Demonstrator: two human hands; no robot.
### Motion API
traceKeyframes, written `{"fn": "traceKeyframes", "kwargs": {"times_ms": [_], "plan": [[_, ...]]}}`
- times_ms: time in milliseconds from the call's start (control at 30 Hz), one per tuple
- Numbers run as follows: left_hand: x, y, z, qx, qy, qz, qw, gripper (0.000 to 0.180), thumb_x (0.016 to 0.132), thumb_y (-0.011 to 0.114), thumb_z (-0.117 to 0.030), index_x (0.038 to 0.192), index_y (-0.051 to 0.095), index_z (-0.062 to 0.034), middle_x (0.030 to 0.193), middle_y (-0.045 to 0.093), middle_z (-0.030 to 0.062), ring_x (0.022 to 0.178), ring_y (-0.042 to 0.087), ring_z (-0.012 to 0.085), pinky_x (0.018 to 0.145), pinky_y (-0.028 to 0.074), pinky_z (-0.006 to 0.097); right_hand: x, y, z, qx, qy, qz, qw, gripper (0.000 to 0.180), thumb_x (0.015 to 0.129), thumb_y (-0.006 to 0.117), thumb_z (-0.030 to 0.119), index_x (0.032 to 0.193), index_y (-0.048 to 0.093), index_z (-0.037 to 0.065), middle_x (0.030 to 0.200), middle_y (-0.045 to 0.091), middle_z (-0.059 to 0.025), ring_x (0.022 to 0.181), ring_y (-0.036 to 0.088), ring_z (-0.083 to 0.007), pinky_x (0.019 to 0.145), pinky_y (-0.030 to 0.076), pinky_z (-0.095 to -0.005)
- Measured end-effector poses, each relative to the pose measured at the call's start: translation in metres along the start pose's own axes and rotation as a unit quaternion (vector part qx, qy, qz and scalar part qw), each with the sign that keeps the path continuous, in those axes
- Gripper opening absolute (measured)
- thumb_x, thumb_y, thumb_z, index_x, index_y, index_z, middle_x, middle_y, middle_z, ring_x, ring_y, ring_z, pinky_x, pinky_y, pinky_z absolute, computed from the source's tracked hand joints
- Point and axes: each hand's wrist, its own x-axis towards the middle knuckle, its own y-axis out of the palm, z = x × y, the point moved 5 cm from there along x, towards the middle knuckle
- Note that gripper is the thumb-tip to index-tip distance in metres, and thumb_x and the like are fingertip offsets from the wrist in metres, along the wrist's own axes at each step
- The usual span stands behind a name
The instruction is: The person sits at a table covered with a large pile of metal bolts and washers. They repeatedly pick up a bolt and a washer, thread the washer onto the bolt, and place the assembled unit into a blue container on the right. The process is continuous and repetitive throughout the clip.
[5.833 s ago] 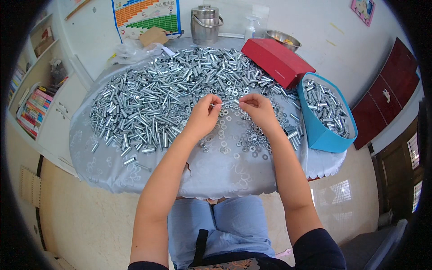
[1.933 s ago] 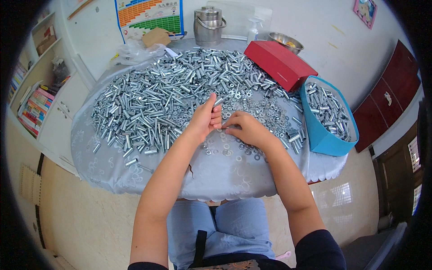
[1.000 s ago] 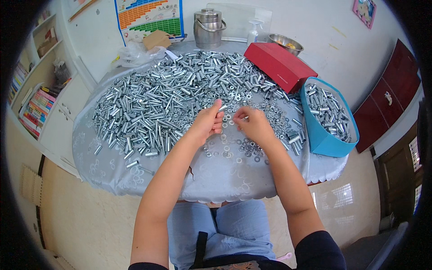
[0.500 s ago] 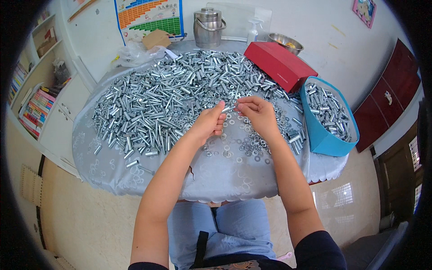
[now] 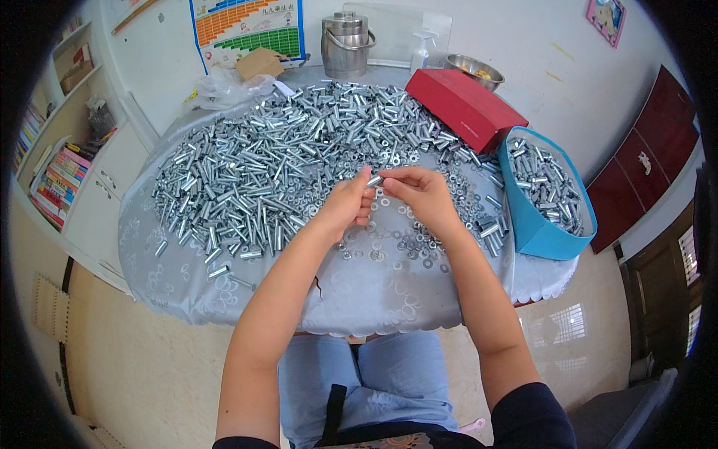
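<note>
Pinched upright-ish in my left hand [image 5: 350, 200] is a short silvery expansion bolt [image 5: 374, 181], its end leaning toward the right. The thumb and forefinger of my right hand [image 5: 420, 191] close on that end, so both hands meet over the table's middle. Any small nut or washer between the right fingertips is too hidden to make out. Loose flat washers [image 5: 376, 245] lie on the cloth below the hands. Behind and to the left spreads a big heap of metal sleeves and bolts [image 5: 247, 172].
A blue fabric bin [image 5: 550, 238] full of similar metal pieces stands at the right. Next to it is a red box [image 5: 467, 105]. A steel pot [image 5: 347, 52], spray bottle [image 5: 420, 56], metal bowl [image 5: 490, 81] and plastic bag [image 5: 224, 90] line the far edge.
My right hand has moved slightly left, bringing its fingertips onto the end of the bolt; a small metal piece showed at them before. My left hand has hardly moved.
</note>
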Motion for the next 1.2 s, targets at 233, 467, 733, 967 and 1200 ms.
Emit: {"fn": "traceKeyframes", "kwargs": {"times_ms": [233,467,733,967,1200], "plan": [[0.0,-0.003,-0.005,-0.001,0.035,-0.017,0.999,0.048,0.088,0.039,-0.053,0.057,0.032,-0.0173,0.052,0.023,-0.0074,0.044,0.02,0.007,0.043,0.021,0.024,-0.001,0.004,0.007,0.043,0.027,0.045,0.998,0.024,0.083,0.057,0.005,0.106,0.058,-0.002,0.101,0.061,-0.0096,0.094,0.059,-0.0174,0.083,0.047,-0.0274],[0.003,-0.019,-0.016,-0.129,0.112,-0.047,0.984,0.048,0.09,0.037,-0.049,0.054,0.026,-0.0185,0.047,0.019,-0.0067,0.04,0.021,0.008,0.041,0.019,0.025,-0.011,0.018,0.019,-0.11,-0.077,0.092,0.987,0.026,0.079,0.063,0.012,0.103,0.062,0.003,0.102,0.061,-0.0085,0.087,0.058,-0.016,0.078,0.045,-0.0289],[0.001,-0.026,-0.018,-0.185,0.135,-0.104,0.968,0.048,0.091,0.036,-0.046,0.054,0.027,-0.0168,0.046,0.021,-0.006,0.039,0.022,0.0077,0.04,0.021,0.024,-0.023,0.047,-0.002,-0.324,-0.147,0.255,0.899,0.021,0.075,0.065,0.017,0.093,0.066,0.007,0.089,0.06,-0.0099,0.084,0.056,-0.0262,0.073,0.046,-0.0337],[0.005,-0.025,-0.015,-0.177,0.132,-0.081,0.972,0.048,0.091,0.036,-0.045,0.054,0.027,-0.0163,0.046,0.022,-0.0058,0.039,0.023,0.0074,0.039,0.021,0.023,-0.025,0.052,-0.005,-0.315,-0.121,0.256,0.906,0.016,0.074,0.065,0.016,0.087,0.066,0.006,0.088,0.058,-0.0099,0.084,0.055,-0.0272,0.075,0.045,-0.035],[0.005,-0.023,-0.013,-0.154,0.119,-0.077,0.978,0.048,0.091,0.036,-0.045,0.054,0.028,-0.0162,0.047,0.024,-0.0056,0.039,0.024,0.0074,0.039,0.022,0.024,-0.018,0.047,-0.005,-0.336,-0.182,0.203,0.901,0.014,0.075,0.063,0.013,0.083,0.063,0.002,0.083,0.059,-0.0119,0.081,0.056,-0.0277,0.072,0.045,-0.0352]]}}
